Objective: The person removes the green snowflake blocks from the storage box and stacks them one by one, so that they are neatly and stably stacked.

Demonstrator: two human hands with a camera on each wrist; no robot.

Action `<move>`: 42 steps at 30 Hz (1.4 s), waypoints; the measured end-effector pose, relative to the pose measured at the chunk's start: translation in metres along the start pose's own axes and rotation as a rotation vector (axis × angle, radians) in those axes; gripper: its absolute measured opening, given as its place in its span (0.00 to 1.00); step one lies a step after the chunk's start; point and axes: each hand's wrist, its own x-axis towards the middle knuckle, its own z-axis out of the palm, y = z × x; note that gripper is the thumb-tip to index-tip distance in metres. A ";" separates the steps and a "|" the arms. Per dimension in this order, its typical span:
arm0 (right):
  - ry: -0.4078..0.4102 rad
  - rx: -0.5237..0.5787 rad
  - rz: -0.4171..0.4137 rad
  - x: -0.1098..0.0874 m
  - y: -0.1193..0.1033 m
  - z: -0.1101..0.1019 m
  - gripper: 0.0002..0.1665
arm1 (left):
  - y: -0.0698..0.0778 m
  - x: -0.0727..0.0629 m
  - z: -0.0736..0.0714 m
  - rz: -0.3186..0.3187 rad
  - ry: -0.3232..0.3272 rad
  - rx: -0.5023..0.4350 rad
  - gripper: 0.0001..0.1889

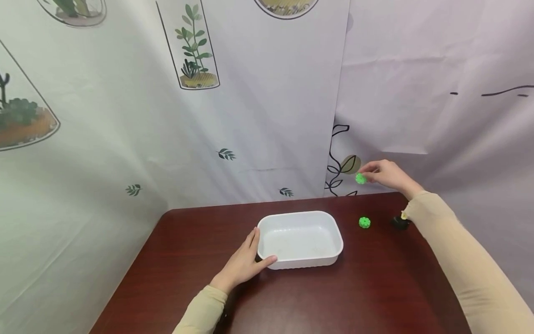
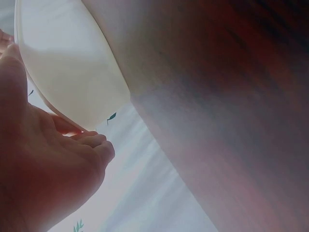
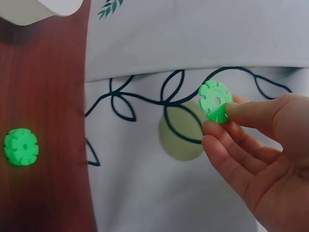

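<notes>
A white rectangular plastic tub [image 1: 298, 241] with rounded corners stands on the dark red table. My left hand [image 1: 245, 264] rests against the tub's near left corner, its fingers fairly straight along the side and its thumb on the front rim. In the left wrist view that hand [image 2: 53, 154] touches the tub's rim [image 2: 104, 46]. Raised above the table's back right, my right hand [image 1: 388, 175] pinches a green notched disc [image 3: 212, 99] with a hole in its middle, between thumb and fingers. Other green notched discs [image 1: 365, 222], seemingly stacked, lie on the table right of the tub.
A small black object [image 1: 400, 223] sits near the table's right edge, partly behind my right sleeve [image 1: 454, 250]. Pale cloth [image 1: 267, 116] printed with plants hangs behind the table [image 1: 317, 301] and along its sides.
</notes>
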 end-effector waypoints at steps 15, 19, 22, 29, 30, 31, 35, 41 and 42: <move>-0.053 0.089 0.030 -0.010 0.042 0.029 0.17 | 0.001 0.002 0.000 -0.010 0.001 0.011 0.58; -0.071 0.098 0.044 -0.014 0.051 0.038 0.17 | 0.001 0.003 0.001 -0.007 0.001 0.015 0.58; -0.090 0.103 0.053 -0.016 0.058 0.044 0.16 | 0.001 0.003 0.002 -0.006 -0.002 0.012 0.58; -0.119 0.084 0.055 -0.021 0.071 0.056 0.15 | 0.001 0.003 0.002 -0.003 0.002 0.015 0.58; -0.118 0.081 0.059 -0.022 0.072 0.058 0.15 | 0.001 0.003 0.002 -0.001 0.001 0.018 0.58; -0.116 0.083 0.065 -0.023 0.074 0.059 0.15 | 0.001 0.003 0.002 0.001 0.001 0.020 0.58; -0.119 0.126 0.085 -0.026 0.078 0.067 0.13 | 0.001 0.003 0.002 0.011 0.003 0.023 0.58; -0.118 0.173 0.108 -0.029 0.083 0.073 0.14 | 0.001 0.004 0.002 0.022 0.000 0.021 0.58; -0.114 0.177 0.118 -0.030 0.083 0.074 0.14 | 0.001 0.004 0.002 0.024 0.000 0.022 0.58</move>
